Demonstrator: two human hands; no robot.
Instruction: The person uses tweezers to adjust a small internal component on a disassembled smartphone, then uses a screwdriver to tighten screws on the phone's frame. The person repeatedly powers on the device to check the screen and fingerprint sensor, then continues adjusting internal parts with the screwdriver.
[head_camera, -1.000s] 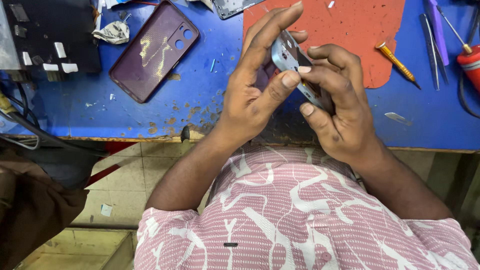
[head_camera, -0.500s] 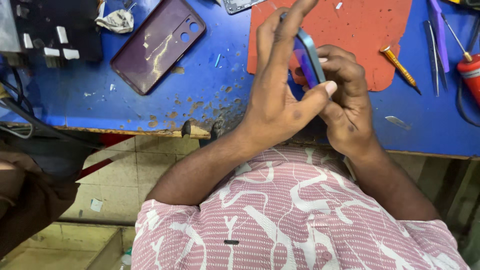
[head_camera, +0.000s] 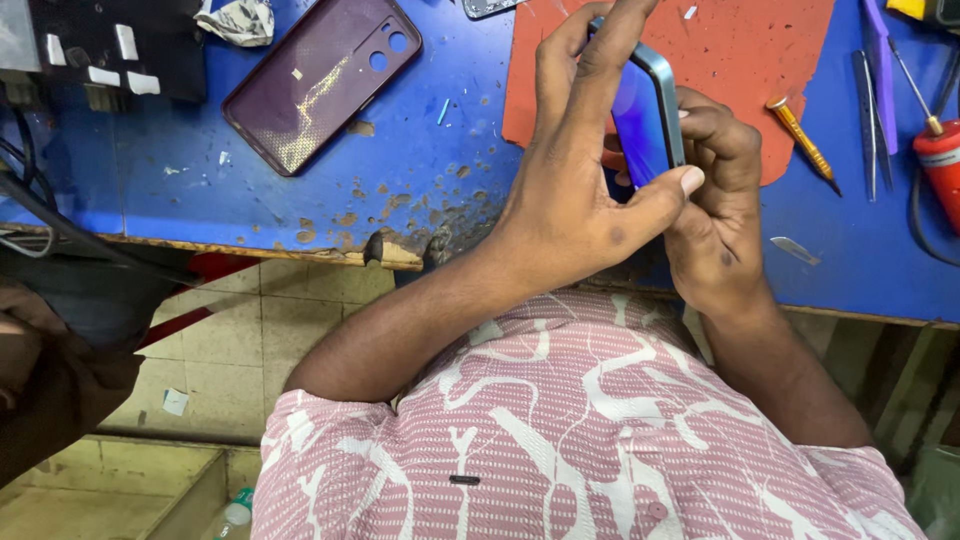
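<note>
A purple phone back cover (head_camera: 320, 82) lies on the blue table (head_camera: 420, 170), then the left hand (head_camera: 575, 200) and right hand (head_camera: 715, 215) both squeeze a blue phone (head_camera: 650, 118) held up on its edge above the orange mat (head_camera: 740, 60)

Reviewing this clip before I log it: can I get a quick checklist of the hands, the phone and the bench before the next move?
1. Left hand grips the phone: ok.
2. Right hand supports it from behind: ok.
3. Phone held over the orange mat: ok.
4. Purple back cover lies apart from the hands: ok.
5. Yellow-handled screwdriver within reach on the table: ok.
6. Phone intact: cannot tell.
</note>
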